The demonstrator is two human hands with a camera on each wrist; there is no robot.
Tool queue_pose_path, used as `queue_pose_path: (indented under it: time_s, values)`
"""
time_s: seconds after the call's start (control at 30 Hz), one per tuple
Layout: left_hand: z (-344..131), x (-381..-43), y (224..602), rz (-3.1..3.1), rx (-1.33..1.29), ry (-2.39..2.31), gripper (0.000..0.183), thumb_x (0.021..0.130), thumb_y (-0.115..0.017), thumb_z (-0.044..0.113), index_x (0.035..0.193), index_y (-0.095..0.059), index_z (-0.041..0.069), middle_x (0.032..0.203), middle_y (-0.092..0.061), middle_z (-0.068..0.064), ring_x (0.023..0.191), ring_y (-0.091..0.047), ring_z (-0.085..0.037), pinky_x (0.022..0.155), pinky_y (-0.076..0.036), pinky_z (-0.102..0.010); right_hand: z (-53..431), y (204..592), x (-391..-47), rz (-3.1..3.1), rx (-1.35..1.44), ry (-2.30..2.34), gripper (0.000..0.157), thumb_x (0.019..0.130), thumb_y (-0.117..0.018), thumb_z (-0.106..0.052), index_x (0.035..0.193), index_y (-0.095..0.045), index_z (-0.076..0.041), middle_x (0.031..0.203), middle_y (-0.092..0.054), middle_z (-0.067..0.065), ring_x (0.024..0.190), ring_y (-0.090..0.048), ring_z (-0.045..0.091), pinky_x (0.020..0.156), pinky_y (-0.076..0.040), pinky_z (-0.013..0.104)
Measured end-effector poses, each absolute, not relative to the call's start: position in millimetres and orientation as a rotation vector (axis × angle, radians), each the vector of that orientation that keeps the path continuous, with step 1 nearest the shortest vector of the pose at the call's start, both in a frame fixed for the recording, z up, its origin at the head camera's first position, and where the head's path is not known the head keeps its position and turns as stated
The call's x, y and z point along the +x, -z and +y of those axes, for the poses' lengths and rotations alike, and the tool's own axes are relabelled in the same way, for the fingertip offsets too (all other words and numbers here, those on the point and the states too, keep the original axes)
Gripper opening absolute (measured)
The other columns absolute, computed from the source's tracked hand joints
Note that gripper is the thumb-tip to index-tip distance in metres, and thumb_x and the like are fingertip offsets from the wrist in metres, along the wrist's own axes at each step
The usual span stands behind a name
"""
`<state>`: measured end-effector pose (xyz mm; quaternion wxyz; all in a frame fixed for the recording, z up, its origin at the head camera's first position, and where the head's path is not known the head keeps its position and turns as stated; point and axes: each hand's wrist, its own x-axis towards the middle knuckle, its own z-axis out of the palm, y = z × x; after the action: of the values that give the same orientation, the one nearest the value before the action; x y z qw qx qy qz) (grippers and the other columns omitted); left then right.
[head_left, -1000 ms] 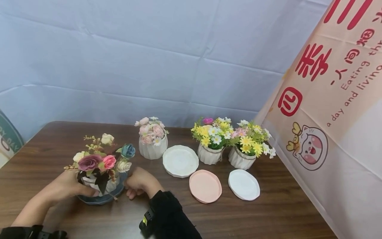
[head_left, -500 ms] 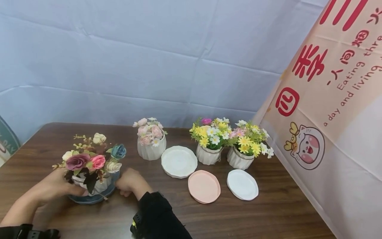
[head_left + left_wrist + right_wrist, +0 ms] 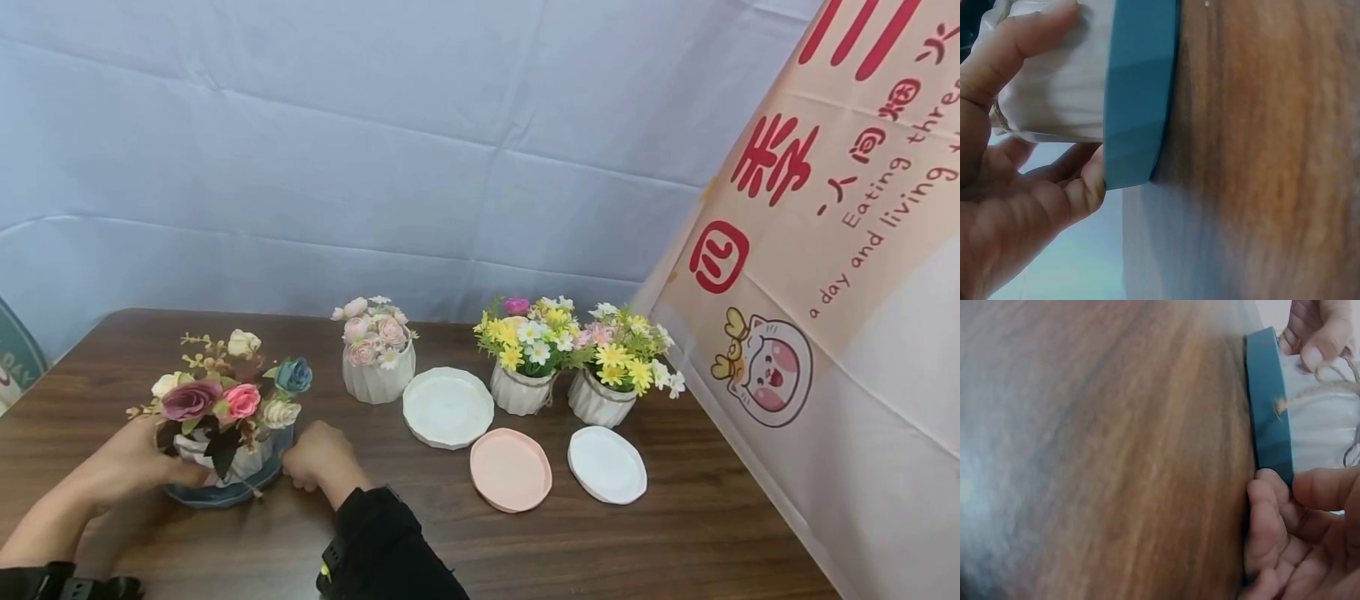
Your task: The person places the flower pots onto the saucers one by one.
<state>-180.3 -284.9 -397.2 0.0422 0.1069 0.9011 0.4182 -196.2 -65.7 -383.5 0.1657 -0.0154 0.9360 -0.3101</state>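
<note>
A white fluted flowerpot (image 3: pixel 253 462) with mauve, pink, blue and cream roses (image 3: pixel 225 402) stands in a blue saucer (image 3: pixel 206 497) at the table's left. My left hand (image 3: pixel 131 467) grips the pot from its left side; in the left wrist view the thumb lies along the white wall, with fingers on the far side. Over on the right, my right hand (image 3: pixel 326 458) pinches the saucer's edge. The right wrist view shows the thumb at the rim of the blue saucer (image 3: pixel 1269 406) and curled fingers below it. Twine (image 3: pixel 1319 392) hangs from the pot over the rim.
Three more flowerpots stand along the back: one with pale pink flowers (image 3: pixel 379 375), two with yellow and white daisies (image 3: pixel 522 392) (image 3: pixel 602 400). Before them lie a large white saucer (image 3: pixel 448 408), a pink saucer (image 3: pixel 511 471) and a smaller white saucer (image 3: pixel 607 465). A printed cloth (image 3: pixel 840 350) hangs at right.
Everything shifts leftward in the head view. The rose pot, blue saucer and both hands move farther left than the other things, sliding left together; both hands keep their hold.
</note>
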Motion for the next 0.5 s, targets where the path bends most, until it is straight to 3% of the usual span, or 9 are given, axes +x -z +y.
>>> queue_pose_path:
  time_s: [0.5]
  values:
    - [-285.8, -179.9, 400.8, 2.757, 0.338, -1.304, 0.062, 0.067, -0.082, 0.014, 0.118, -0.053, -0.006, 0.102, -0.063, -0.013, 0.089, -0.057, -0.018, 0.072, -0.046, -0.034, -66.7, 388.2, -197.3, 2.679, -0.068, 0.851, 0.036, 0.085, -0.064, -0.023, 0.052, -0.061, -0.009, 0.044, -0.053, 0.001, 0.042, -0.052, 0.013, 0.05, -0.04, 0.021]
